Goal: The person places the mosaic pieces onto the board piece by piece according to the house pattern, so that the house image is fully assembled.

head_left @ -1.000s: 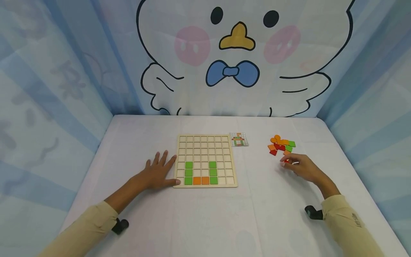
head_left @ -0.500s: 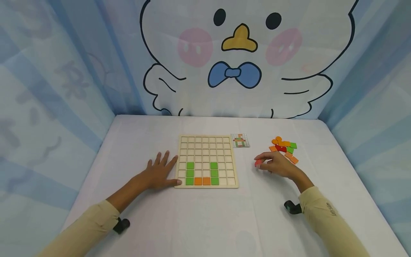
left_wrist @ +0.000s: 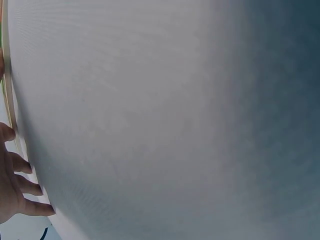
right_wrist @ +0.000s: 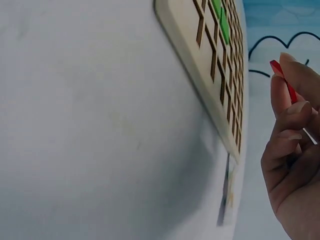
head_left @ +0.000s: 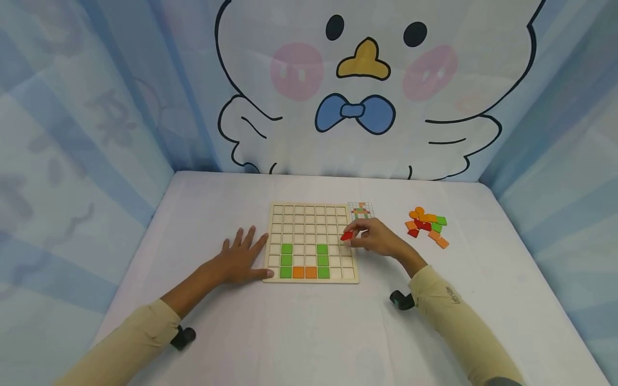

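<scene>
The right hand (head_left: pixel 374 238) pinches a red tile (head_left: pixel 346 236) between thumb and fingertips, a narrow grip; the tile is over the right border of the wooden grid board (head_left: pixel 309 220), about midway up that side, and in the right wrist view it stands tilted, nearly edge-on, raised clear of the board; its full outline is hidden by the fingers. The left hand (head_left: pixel 237 262) lies wide, its fingers spread; the thumb rests on the board's near left corner and the index fingertip touches its left edge; the other fingers point away across the white tablecloth (head_left: pixel 309 332).

In the grid, two upright columns of green tiles (head_left: pixel 286 260) rise from the nearest row, three tiles in each; two orange square tiles (head_left: pixel 304 272) sit side by side between their lowest ones. A small pattern card (head_left: pixel 361 209) lies just beside the board's far right corner, its near part covered by the right hand; farther right, well apart from the board, is a loose cluster of orange, red and green pieces (head_left: pixel 425 221), some round, some angular. Beige sleeves (head_left: pixel 130 340) cover both forearms; a black wrist camera (head_left: pixel 402 300) shows at the right cuff; behind the table hangs a cartoon backdrop (head_left: pixel 367 150).
</scene>
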A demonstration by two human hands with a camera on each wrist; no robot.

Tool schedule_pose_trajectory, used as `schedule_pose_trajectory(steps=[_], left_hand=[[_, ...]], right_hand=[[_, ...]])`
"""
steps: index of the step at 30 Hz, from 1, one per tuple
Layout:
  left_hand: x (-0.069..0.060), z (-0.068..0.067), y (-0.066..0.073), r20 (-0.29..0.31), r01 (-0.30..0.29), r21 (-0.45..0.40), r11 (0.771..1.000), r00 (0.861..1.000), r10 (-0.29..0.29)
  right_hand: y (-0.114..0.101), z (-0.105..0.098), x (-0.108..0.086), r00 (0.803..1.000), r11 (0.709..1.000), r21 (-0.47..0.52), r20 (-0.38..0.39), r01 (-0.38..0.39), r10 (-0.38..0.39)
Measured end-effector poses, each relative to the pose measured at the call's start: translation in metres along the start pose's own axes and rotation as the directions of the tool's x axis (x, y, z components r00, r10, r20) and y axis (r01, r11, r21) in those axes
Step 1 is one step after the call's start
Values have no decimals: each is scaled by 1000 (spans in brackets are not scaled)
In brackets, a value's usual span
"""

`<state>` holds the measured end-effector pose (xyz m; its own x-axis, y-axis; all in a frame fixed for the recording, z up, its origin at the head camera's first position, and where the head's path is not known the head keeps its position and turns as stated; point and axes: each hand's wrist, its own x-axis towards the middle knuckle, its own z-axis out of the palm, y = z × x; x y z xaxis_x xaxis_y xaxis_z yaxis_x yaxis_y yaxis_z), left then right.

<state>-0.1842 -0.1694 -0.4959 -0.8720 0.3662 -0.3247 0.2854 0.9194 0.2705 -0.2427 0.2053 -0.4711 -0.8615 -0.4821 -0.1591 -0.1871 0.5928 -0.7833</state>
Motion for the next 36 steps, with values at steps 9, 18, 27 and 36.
schedule_pose_trajectory(steps=[9,18,27,36], left_hand=[[2,1,-1,3,8,3,1000,1000,-8],[1,-1,-1,15,14,4,1000,1000,-14],[1,0,-1,8,-8,3,1000,1000,8],[2,-1,-1,12,-11,9,1000,1000,11]], right_hand=[[-34,39,45,993,996,-32,80,87,-84],[-57,73,80,990,988,-92,79,125,-117],[-74,95,98,992,986,-131,88,107,-96],[-78,108,102,991,977,-181,100,110,-93]])
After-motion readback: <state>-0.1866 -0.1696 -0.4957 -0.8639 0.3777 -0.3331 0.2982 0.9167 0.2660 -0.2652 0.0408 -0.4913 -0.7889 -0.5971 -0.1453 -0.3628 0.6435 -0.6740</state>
